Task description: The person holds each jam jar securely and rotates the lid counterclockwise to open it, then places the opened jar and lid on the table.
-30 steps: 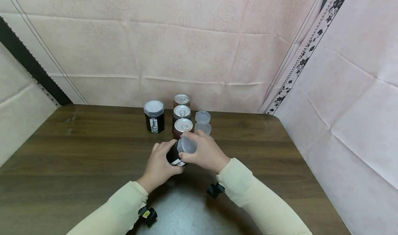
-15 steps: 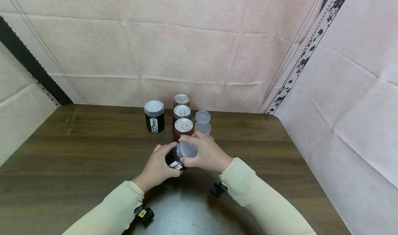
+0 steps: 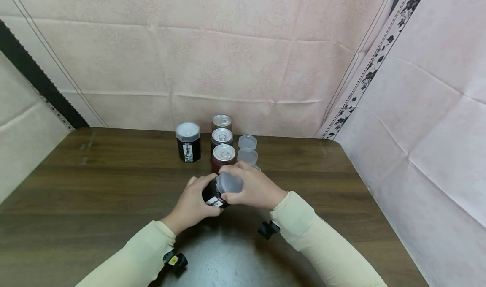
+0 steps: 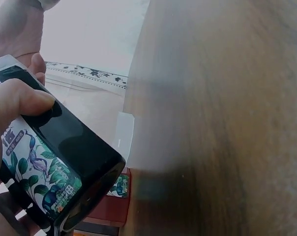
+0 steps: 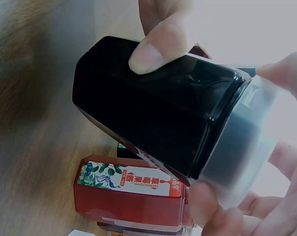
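Both hands hold one dark octagonal jar [image 3: 212, 195] tilted above the table, its lid end toward the right. My left hand [image 3: 195, 202] grips the jar's body; in the left wrist view its thumb [image 4: 28, 98] presses the dark side beside a leaf-patterned label. Around the frosted plastic lid [image 3: 230, 182] curl the fingers of my right hand [image 3: 252, 185]. The right wrist view shows that lid [image 5: 242, 142] seated on the jar's mouth, pinched between thumb and fingers. Just beyond the hands stands a red jar [image 5: 133, 196] with a ring-pull top, apart from the held one.
Two more ring-pull jars line up behind the red one, the middle jar [image 3: 222, 136] and the far jar [image 3: 222, 121]. To their right lie frosted lids [image 3: 247, 156] in a row. Another lidded black jar [image 3: 188, 145] stands at left on the wooden table [image 3: 114, 185].
Both hands have shifted slightly toward me with the jar, which tilts a little more. The right hand has also edged right. The standing jars and loose lids have not moved.
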`<state>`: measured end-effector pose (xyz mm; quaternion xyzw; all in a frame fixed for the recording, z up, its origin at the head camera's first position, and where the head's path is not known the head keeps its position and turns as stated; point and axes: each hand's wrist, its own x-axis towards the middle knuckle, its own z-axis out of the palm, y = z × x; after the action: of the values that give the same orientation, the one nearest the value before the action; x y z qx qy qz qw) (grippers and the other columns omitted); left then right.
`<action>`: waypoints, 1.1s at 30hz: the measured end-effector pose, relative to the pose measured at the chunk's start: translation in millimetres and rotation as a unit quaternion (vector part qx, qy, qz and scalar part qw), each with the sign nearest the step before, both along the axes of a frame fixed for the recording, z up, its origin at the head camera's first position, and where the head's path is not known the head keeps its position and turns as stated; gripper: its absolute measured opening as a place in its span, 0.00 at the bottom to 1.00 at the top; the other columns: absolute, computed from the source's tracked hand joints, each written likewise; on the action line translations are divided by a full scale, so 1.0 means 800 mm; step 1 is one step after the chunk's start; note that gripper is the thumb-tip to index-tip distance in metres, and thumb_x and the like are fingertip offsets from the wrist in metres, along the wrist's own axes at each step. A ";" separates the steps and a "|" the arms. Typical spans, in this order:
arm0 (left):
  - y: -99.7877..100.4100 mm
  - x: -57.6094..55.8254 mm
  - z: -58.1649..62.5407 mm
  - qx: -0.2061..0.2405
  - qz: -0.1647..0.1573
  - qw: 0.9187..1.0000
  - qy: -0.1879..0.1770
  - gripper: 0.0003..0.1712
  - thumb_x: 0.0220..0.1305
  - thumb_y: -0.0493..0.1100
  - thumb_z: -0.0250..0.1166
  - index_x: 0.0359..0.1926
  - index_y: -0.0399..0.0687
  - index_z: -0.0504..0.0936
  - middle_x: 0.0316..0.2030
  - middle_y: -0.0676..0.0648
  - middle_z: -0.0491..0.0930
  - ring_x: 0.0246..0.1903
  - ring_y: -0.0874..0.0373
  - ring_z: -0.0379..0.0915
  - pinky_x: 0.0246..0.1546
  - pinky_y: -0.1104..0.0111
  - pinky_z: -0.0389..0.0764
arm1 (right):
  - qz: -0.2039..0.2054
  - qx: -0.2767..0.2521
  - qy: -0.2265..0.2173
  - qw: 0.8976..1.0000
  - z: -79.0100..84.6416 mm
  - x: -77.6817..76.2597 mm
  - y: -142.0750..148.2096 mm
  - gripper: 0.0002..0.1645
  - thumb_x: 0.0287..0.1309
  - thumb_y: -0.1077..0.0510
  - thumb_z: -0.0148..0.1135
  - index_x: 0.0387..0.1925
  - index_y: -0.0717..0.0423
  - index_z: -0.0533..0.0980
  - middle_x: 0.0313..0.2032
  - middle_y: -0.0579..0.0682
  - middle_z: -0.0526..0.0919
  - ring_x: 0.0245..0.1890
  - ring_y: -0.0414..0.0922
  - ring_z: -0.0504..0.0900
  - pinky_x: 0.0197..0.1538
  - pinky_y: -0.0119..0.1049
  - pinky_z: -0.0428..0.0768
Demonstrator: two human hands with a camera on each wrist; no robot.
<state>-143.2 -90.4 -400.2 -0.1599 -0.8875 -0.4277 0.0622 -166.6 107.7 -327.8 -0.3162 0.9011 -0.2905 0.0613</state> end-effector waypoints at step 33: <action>-0.010 0.000 0.000 0.007 -0.040 0.999 -0.030 0.48 0.36 0.43 0.77 0.64 0.41 0.72 0.46 0.43 0.75 0.43 0.53 0.67 0.40 0.62 0.76 | 0.076 -0.049 0.016 0.996 -0.001 -0.002 0.013 0.31 0.51 0.54 0.68 0.59 0.50 0.74 0.50 0.51 0.76 0.44 0.43 0.75 0.42 0.33 0.79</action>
<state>-143.1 -98.7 -400.4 -0.1818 -0.8790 -0.4405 0.0196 -168.1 118.0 -328.4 -0.3906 0.8600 -0.3238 0.0535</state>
